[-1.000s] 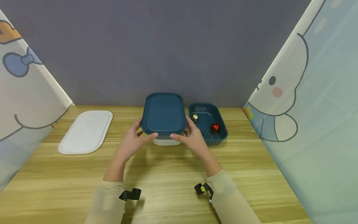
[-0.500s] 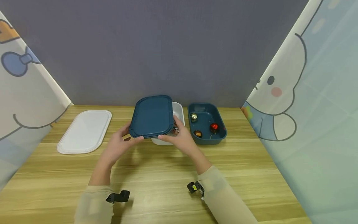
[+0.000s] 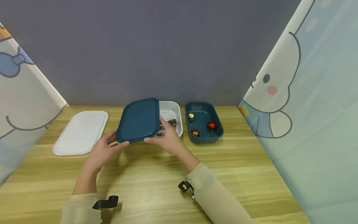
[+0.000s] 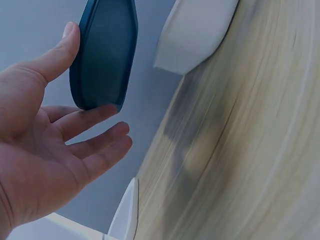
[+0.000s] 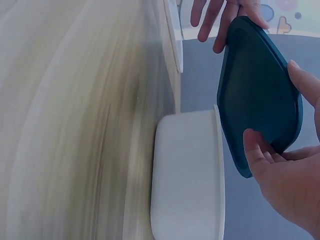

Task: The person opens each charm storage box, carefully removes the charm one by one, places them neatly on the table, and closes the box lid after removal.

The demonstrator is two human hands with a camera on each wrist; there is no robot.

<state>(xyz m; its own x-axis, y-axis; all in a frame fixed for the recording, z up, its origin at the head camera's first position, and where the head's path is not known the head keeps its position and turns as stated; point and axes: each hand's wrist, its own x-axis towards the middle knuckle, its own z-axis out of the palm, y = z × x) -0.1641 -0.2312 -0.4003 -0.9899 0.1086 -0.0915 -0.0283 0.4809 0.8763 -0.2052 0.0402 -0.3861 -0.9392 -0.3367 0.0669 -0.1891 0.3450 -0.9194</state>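
Observation:
Both hands hold a dark blue lid (image 3: 139,119) in the air, tilted, left of the white box. My left hand (image 3: 102,152) grips its left edge, thumb on top and fingers beneath, as the left wrist view confirms with the lid (image 4: 105,55) between thumb and forefinger. The right hand (image 3: 169,140) pinches the lid's right front corner; in the right wrist view its fingertips press the underside of the lid (image 5: 257,90). Behind the lid stands the white box (image 3: 179,115), partly hidden, with a brown pine cone (image 3: 172,123) inside.
A dark blue box (image 3: 207,140) stands to the right, holding a gold ball (image 3: 190,116), an orange ball (image 3: 195,133) and a red ball (image 3: 211,125). On the left, a white lid (image 3: 81,132) lies flat on the wooden table (image 3: 156,186). A grey wall (image 3: 167,56) rises behind.
Both hands have carried the blue lid leftward off the white box, tilting it. More of the white box's inside and the pine cone now show.

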